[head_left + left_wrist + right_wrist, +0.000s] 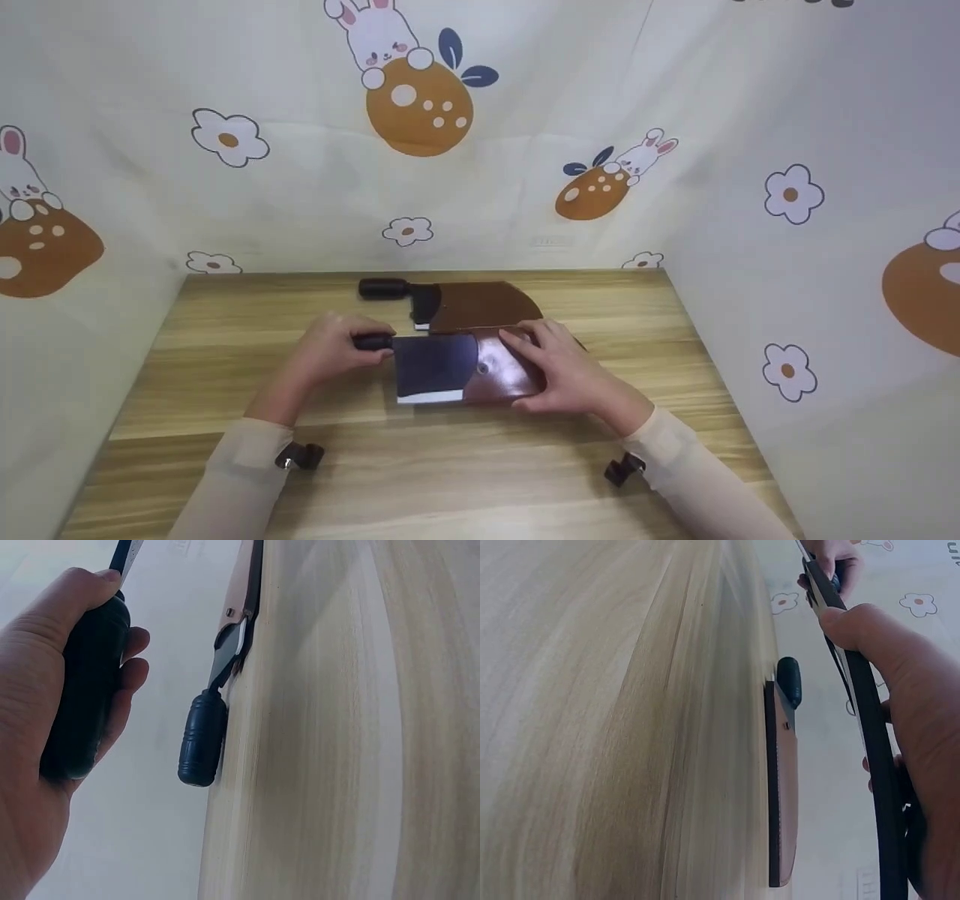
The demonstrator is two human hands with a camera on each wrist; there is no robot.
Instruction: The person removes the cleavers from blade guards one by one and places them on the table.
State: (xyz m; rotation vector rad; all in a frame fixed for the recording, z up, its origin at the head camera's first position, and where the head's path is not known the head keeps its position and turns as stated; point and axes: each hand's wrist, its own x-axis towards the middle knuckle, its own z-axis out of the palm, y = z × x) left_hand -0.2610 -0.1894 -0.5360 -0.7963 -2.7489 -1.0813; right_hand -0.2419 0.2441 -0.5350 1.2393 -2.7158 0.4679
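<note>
Gripping the black handle (pixel 373 342) of a cleaver (pixel 435 367), the left hand (pixel 330 351) sits at the left in the head view. The right hand (pixel 570 369) holds the brown cover (pixel 506 367) at the cleaver's other end; part of the dark blade shows between them, its bright edge toward the person. Just behind, a second knife (pixel 426 301) in its own brown cover (pixel 487 306) lies on the wooden table (pixel 225 330), handle to the left. Cloth (pixel 300 195) printed with rabbits and flowers hangs around.

From the left wrist, the left hand's fingers are wrapped round the handle, and the second knife lies beyond, near the table's edge.

From the right wrist, the cover stands edge-on, pinched between thumb and fingers; the left hand appears farther off, at the cleaver's handle.
</note>
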